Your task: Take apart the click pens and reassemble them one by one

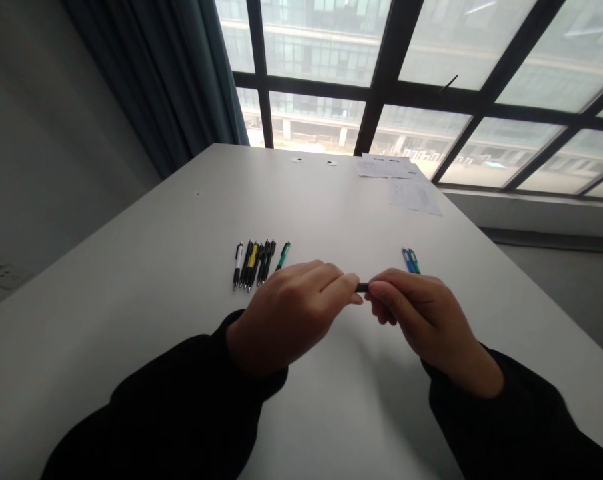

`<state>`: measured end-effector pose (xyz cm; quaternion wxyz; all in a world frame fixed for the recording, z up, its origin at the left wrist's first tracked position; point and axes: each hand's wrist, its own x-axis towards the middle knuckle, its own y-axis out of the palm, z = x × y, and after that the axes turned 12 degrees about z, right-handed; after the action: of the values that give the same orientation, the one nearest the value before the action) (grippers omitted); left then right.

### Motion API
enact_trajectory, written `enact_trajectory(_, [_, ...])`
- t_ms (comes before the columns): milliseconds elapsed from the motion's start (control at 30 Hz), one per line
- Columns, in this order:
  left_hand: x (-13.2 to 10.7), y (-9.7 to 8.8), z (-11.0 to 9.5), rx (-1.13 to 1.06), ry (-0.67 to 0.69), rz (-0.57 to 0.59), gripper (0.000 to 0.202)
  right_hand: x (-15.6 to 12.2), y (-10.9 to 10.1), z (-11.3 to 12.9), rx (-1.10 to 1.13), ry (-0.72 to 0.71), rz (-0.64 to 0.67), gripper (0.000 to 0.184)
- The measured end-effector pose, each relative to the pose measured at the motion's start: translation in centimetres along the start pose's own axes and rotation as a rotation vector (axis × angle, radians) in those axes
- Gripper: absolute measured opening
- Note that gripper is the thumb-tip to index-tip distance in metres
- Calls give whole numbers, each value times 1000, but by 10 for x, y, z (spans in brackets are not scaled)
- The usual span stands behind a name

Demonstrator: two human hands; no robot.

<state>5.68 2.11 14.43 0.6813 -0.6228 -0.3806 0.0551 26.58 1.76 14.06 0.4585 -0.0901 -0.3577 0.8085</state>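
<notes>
Head view: the left hand [286, 317] and right hand [428, 327] pinch a short black barrel [362, 287] between their fingertips, nearly meeting above the white tabletop [131, 280]. A tight group of retractable pens [255, 265] lies at 11 o'clock and a blue-and-green pen pair [410, 261] at 1 o'clock, with paper sheets [412, 193] beyond, near the far edge. Open tabletop spreads at 9 and 6 o'clock.

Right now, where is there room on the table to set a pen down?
Bare table lies left of the pen bunch, and between it and the two pens on the right. The bunch itself is crowded.
</notes>
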Motion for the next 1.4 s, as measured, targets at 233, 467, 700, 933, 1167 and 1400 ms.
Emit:
enact_trajectory(233, [-2,1,1,-13,14,84,21,-2,2,-1,48,-23,17,26])
enact_trajectory(467, [-3,1,1,4,1,110,22,-1,3,0,25,3,25,26])
enact_trajectory(700, [-3,0,0,-1,-8,60,22,-2,0,0,77,50,75,36])
enact_trajectory(933, [-3,-1,1,0,-5,57,15,-1,0,2,19,6,42,30])
enact_trajectory(1167, [-3,0,0,-18,-4,83,24,-1,1,5,-2,-21,-10,27])
enact_trajectory(1400, [-4,1,2,-30,2,78,28,0,0,5,-51,-55,-12,24])
